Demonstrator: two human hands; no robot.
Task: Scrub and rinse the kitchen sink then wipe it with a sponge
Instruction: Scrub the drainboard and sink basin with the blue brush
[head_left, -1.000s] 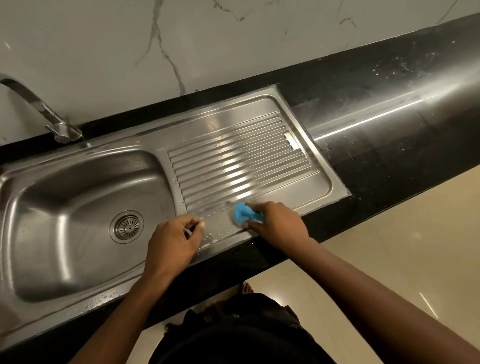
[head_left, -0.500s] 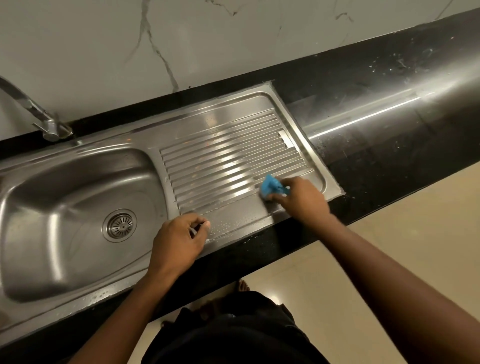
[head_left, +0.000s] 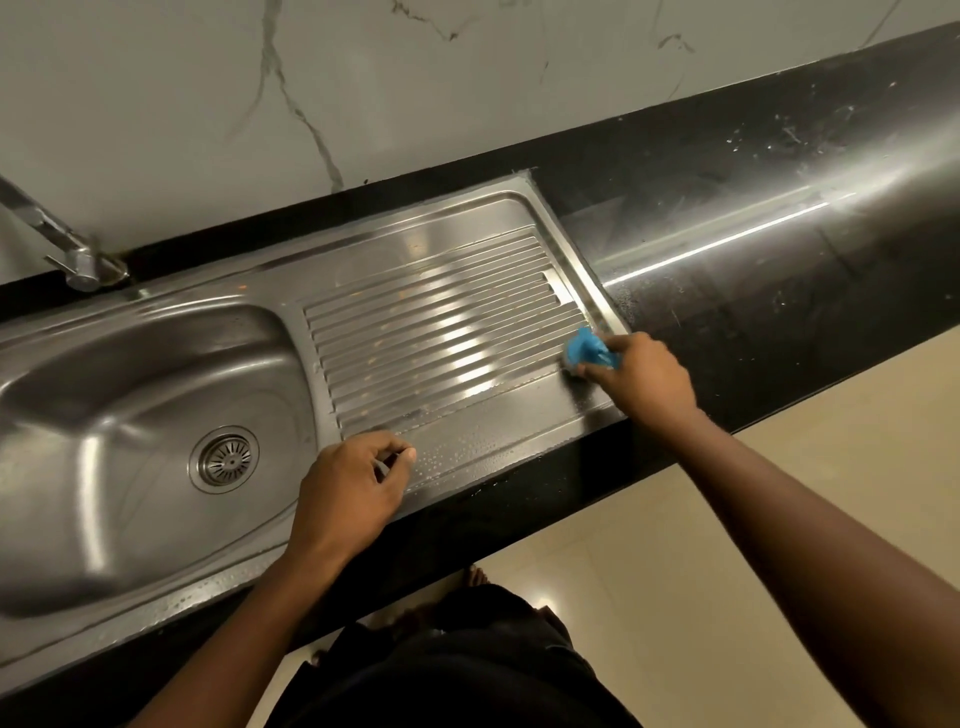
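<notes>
Head view: the scrubber (head_left: 589, 351) is gripped in curled fingers of the right hand (head_left: 641, 384) at the drainboard's (head_left: 441, 322) right end. The left hand (head_left: 348, 488) rests curled on its front edge; whether anything is held cannot be told. Scrubbing is judged underway; the sink (head_left: 130, 389) is not yet rinsed or wiped.

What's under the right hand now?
A blue scrubber sticks out from under the right hand at the drainboard edge; the rest is hidden by the hand.
</notes>
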